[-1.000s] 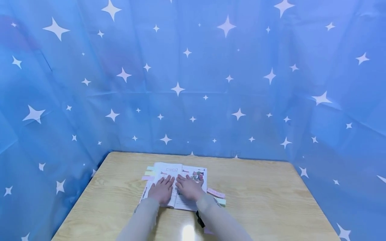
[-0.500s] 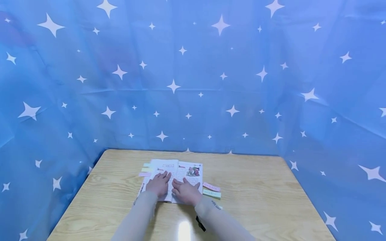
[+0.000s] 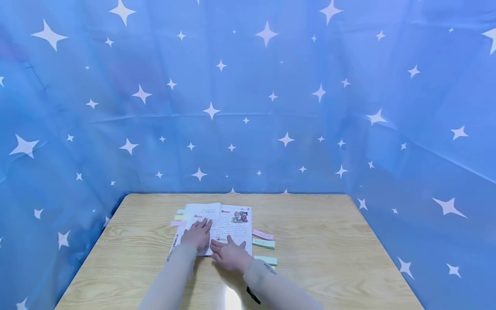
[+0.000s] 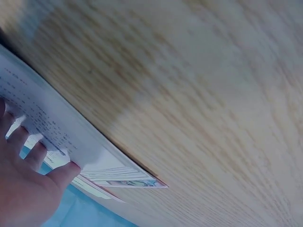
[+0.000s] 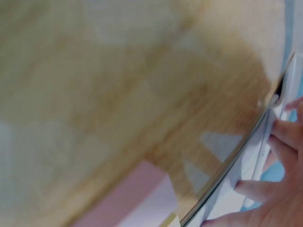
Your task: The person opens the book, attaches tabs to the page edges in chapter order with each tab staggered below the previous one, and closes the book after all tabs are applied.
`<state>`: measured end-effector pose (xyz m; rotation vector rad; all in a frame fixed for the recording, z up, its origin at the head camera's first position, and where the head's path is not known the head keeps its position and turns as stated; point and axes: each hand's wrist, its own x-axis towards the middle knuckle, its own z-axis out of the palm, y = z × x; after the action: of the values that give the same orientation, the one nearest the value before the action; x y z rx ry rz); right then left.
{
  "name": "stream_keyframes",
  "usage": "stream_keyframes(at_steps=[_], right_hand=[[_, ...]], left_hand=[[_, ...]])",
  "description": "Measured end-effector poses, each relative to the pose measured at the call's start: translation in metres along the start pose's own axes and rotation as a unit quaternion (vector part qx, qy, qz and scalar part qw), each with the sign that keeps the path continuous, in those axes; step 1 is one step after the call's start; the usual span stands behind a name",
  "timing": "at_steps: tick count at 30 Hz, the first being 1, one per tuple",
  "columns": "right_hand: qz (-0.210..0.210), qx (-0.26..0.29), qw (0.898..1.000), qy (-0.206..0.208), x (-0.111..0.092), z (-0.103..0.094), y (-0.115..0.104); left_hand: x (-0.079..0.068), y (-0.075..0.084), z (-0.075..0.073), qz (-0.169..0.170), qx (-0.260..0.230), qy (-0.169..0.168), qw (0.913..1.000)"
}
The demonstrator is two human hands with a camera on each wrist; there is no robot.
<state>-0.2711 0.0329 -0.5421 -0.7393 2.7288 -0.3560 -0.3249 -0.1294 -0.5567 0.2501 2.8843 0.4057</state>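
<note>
An open book [image 3: 237, 232] lies flat on the wooden table, its right page showing printed text and a small coloured picture. My left hand [image 3: 196, 236] rests on the left page near the gutter, fingers extended. In the left wrist view, that hand [image 4: 33, 184] has its fingers spread over the printed page [image 4: 61, 118]. My right hand [image 3: 231, 255] lies across the lower part of the book near the gutter, fingers spread and nearly straight. The right wrist view has this hand [image 5: 277, 177] touching the book near its lower edge.
Pink and green paper tabs stick out right of the book, among them a pink tab [image 3: 262, 234]; more tabs [image 3: 178, 223] stick out left. A black strap [image 3: 253, 296] hangs under the right sleeve. Behind the wooden table [image 3: 321, 249] hangs a blue star-patterned curtain [image 3: 248, 94].
My right hand has slid down from the middle of the pages to the book's near edge, uncovering more of the right page. My left hand stays on the left page. The head view has shifted rightward.
</note>
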Motion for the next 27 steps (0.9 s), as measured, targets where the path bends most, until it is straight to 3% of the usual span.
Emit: stream_keyframes(at_steps=[10,27], right_hand=[[-0.018,-0.022,1.000,0.010,-0.008,0.020,-0.010],[-0.002,-0.072,0.997,0.023,-0.022,0.019,-0.018]], left_hand=[[0.001,-0.004,0.003,-0.007,-0.009,-0.011,0.9999],[0.003,0.002,0.000,-0.013,-0.023,-0.017,0.9995]])
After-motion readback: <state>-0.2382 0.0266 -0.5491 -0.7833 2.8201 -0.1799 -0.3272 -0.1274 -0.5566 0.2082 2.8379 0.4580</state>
